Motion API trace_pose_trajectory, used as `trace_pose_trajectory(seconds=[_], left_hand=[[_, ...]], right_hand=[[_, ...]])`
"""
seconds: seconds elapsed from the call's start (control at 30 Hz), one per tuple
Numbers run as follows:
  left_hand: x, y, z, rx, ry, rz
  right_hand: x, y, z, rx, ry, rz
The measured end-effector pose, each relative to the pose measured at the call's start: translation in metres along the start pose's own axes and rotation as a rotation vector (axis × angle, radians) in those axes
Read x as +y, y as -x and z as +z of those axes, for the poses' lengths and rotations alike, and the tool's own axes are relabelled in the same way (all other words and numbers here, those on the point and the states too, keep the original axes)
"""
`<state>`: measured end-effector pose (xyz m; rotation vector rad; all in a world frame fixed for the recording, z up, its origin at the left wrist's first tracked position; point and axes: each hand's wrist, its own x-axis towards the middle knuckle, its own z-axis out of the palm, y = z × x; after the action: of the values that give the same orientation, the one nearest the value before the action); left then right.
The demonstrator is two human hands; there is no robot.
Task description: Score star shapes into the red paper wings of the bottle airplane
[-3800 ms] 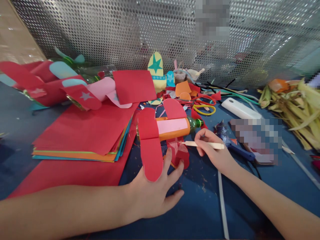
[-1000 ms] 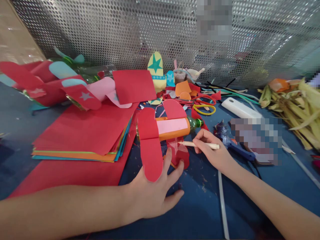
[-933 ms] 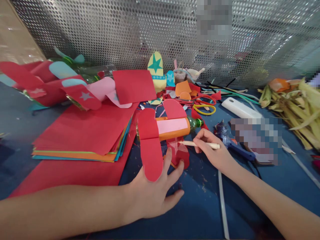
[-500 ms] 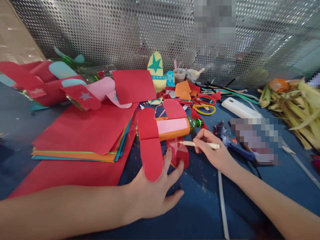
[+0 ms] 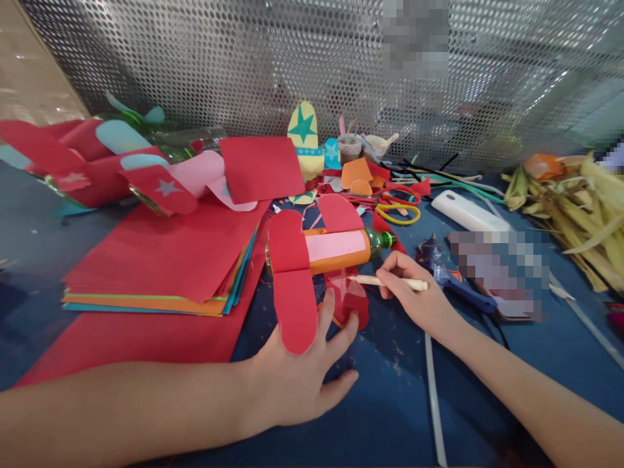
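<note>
My right hand (image 5: 414,289) pinches a cream-coloured marker pen (image 5: 368,280). Its tip meets a star-shaped stencil (image 5: 340,284) lying over a red rounded paper piece (image 5: 358,316). My left hand (image 5: 312,364) is spread, with fingertips pressing the edge of that red piece. Just beyond lies a green bottle (image 5: 377,241) on its side, wrapped in orange and pink paper (image 5: 336,247). A long red paper strip with rounded ends (image 5: 295,292) crosses the bottle's left end and overlaps part of my left hand. Another red rounded flap (image 5: 340,212) sticks out behind the bottle.
To the left is a stack of coloured paper (image 5: 160,260), with paper-covered bottles (image 5: 112,162) behind it. Scissors (image 5: 398,213) lie among paper scraps. On the right are a blue glue gun (image 5: 453,283), a white device (image 5: 470,211), a phone (image 5: 497,276) and dried husks (image 5: 580,214).
</note>
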<state>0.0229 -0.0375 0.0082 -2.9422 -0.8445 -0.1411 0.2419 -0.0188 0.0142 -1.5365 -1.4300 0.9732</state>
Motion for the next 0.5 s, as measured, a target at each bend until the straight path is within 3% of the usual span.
trace_pose_trajectory(seconds=[0.5], left_hand=[[-0.0004,-0.0003,-0.0011,0.014,-0.027,0.001]], right_hand=[[-0.0009,-0.0001,0.0,0.013,-0.015,-0.015]])
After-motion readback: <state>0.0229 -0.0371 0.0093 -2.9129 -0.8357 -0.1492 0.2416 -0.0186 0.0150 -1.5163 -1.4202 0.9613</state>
